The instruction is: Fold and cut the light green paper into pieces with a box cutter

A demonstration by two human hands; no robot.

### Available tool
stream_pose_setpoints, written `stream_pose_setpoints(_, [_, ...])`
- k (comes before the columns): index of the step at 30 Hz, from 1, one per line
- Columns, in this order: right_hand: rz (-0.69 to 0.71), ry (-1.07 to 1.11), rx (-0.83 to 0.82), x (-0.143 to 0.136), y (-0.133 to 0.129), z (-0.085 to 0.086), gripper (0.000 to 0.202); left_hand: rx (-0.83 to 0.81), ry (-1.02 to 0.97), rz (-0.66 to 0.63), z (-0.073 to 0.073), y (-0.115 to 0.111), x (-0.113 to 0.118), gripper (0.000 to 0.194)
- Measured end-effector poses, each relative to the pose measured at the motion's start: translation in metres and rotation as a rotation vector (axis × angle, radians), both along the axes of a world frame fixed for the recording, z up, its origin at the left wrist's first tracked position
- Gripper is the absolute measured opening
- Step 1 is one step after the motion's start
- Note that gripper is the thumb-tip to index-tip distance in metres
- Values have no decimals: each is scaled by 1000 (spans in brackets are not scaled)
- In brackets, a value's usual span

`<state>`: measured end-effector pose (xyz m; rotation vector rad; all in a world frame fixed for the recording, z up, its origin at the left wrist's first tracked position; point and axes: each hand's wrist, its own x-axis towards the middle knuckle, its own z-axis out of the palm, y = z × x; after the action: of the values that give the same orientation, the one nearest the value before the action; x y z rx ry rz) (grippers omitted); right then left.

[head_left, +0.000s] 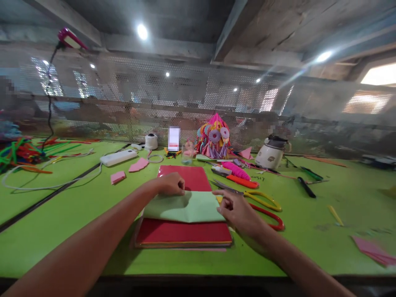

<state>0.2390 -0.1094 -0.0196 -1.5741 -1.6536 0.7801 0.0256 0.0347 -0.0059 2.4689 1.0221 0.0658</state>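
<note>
A folded sheet of light green paper [185,208] lies across a stack of red paper [185,232]. My left hand [171,184] is closed, its curled fingers down at the far edge of the green sheet; whether they pinch or only press it is hidden. At the sheet's right side is my right hand [232,206], its index finger stretched along the far corner and the thumb apart near the side edge. The other right fingers are curled. Just beyond my right hand lie scissors with a yellow and a red handle [262,200].
Pliers with orange-red handles [243,180] and a bright pink bundle [236,170] lie behind the scissors. Pink paper pieces [138,164] and a white power strip [119,157] are at left. A kettle [269,152], a glass [187,154] and a colourful paper ornament [215,138] stand farther back.
</note>
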Motion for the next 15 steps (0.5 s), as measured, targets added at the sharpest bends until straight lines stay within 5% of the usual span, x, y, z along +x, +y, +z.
stream_pose_setpoints(15, [-35,-10,-29,-3,-5,1,46,70,66,6,-1,-4,1,14])
